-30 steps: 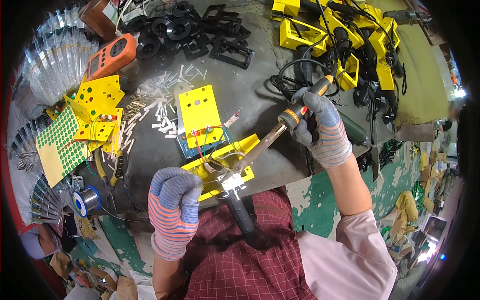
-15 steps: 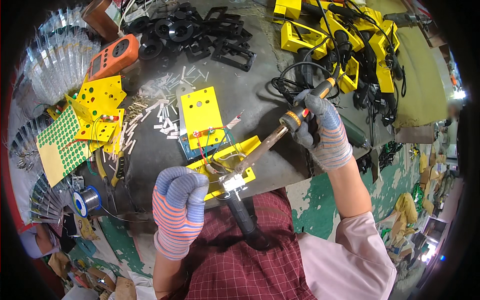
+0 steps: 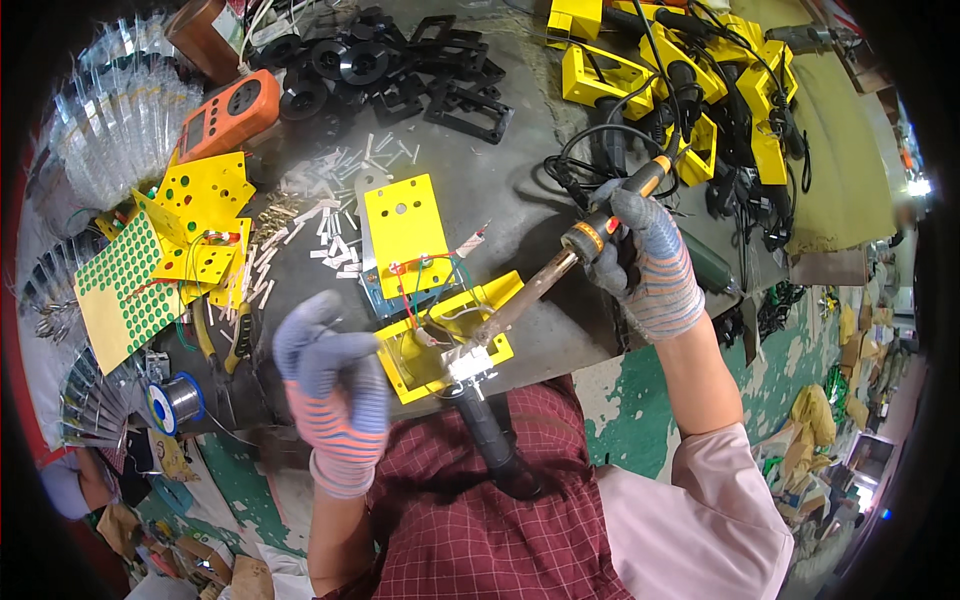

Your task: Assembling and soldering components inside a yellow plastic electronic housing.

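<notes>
We see our right hand (image 3: pixel 640 262) at about three o'clock from the workpiece, gloved, fingers wrapped tight around the orange-and-black handle of a soldering iron (image 3: pixel 560 270). The forearm rises from the lower right, wrist bent so the iron slants down toward eight o'clock, its tip resting at the wiring on the yellow housing (image 3: pixel 445 335). That housing lies at the near edge of the bench (image 3: pixel 520 190), just above our lap, with a black grip (image 3: pixel 490 435) sticking out toward six o'clock. Red, green and white wires run from it up to a yellow plate (image 3: pixel 403 228) at twelve o'clock, which sits on a small circuit board.

Our left hand (image 3: pixel 330 385) hovers at nine o'clock from the housing, gloved, fingers loosely curled and bunched; we cannot tell whether anything thin is pinched between them. It is just beside the housing, not clearly touching it.

Compared with half a second ago, our left hand has lifted and swung slightly toward the housing, fingers now more drawn together, while our right hand and the iron have stayed almost where they were.

At ten o'clock lie scattered white sleeves (image 3: pixel 320 215), an orange meter (image 3: pixel 228 115), and a solder spool (image 3: pixel 175 400) at eight o'clock.
</notes>
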`<state>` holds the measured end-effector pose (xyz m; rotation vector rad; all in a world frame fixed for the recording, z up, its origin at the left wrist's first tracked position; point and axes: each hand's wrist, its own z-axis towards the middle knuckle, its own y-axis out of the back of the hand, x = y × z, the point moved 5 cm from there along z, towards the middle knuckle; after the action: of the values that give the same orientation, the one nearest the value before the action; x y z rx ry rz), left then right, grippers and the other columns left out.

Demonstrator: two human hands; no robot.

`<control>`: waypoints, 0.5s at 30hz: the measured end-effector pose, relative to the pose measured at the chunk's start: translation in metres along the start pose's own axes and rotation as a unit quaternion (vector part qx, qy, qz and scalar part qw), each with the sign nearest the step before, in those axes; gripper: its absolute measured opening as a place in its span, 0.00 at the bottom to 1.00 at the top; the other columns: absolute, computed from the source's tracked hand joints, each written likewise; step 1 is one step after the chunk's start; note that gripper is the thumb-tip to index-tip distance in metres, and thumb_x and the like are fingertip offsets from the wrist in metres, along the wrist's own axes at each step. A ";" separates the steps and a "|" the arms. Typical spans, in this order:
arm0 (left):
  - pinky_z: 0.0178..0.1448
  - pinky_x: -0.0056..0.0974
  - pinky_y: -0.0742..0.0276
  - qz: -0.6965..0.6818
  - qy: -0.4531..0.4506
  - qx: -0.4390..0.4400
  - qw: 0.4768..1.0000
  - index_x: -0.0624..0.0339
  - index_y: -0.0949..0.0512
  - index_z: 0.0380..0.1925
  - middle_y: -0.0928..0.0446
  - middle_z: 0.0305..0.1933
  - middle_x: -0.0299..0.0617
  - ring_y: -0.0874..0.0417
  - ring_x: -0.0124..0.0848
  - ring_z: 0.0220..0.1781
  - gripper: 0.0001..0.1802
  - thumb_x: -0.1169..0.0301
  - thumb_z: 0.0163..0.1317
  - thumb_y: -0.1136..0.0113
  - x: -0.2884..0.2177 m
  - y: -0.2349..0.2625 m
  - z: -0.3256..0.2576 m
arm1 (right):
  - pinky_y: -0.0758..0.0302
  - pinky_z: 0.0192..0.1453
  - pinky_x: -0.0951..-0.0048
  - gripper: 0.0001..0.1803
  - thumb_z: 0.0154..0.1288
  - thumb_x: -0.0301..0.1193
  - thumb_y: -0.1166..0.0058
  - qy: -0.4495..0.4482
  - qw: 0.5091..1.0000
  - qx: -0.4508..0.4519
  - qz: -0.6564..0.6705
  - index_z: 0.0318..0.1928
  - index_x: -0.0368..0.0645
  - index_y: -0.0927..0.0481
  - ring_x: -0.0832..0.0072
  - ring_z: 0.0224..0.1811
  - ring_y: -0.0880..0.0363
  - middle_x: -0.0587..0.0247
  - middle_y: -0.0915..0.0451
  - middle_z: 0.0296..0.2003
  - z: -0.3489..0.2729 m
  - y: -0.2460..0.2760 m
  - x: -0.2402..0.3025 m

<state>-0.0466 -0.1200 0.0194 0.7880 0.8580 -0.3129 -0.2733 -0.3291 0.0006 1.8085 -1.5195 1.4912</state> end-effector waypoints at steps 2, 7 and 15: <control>0.51 0.36 0.28 0.024 -0.056 0.086 0.994 0.49 0.20 0.41 0.31 0.60 0.44 0.25 0.33 0.48 0.17 0.80 0.51 0.34 -0.013 -0.016 0.001 | 0.42 0.19 0.81 0.16 0.68 0.44 0.46 0.001 1.000 -0.001 0.001 0.45 0.45 0.23 0.83 0.14 0.37 0.69 0.26 0.22 0.001 -0.002 0.000; 0.47 0.37 0.28 0.064 -0.100 0.069 0.991 0.47 0.19 0.40 0.29 0.60 0.44 0.27 0.34 0.45 0.18 0.74 0.48 0.26 -0.007 -0.025 0.000 | 0.42 0.19 0.82 0.16 0.67 0.44 0.45 0.018 1.000 0.000 0.010 0.45 0.46 0.23 0.84 0.14 0.37 0.69 0.25 0.23 0.000 -0.002 0.000; 0.52 0.41 0.28 0.037 -0.063 0.088 0.993 0.48 0.18 0.35 0.25 0.55 0.43 0.25 0.38 0.49 0.12 0.73 0.50 0.28 -0.005 -0.032 0.005 | 0.39 0.18 0.81 0.17 0.66 0.44 0.44 0.012 1.000 -0.010 -0.003 0.44 0.45 0.23 0.83 0.13 0.35 0.68 0.24 0.23 0.001 0.002 -0.002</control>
<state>-0.0644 -0.1454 0.0091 0.9510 0.6864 -0.3725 -0.2744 -0.3295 -0.0016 1.7755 -1.5100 1.4851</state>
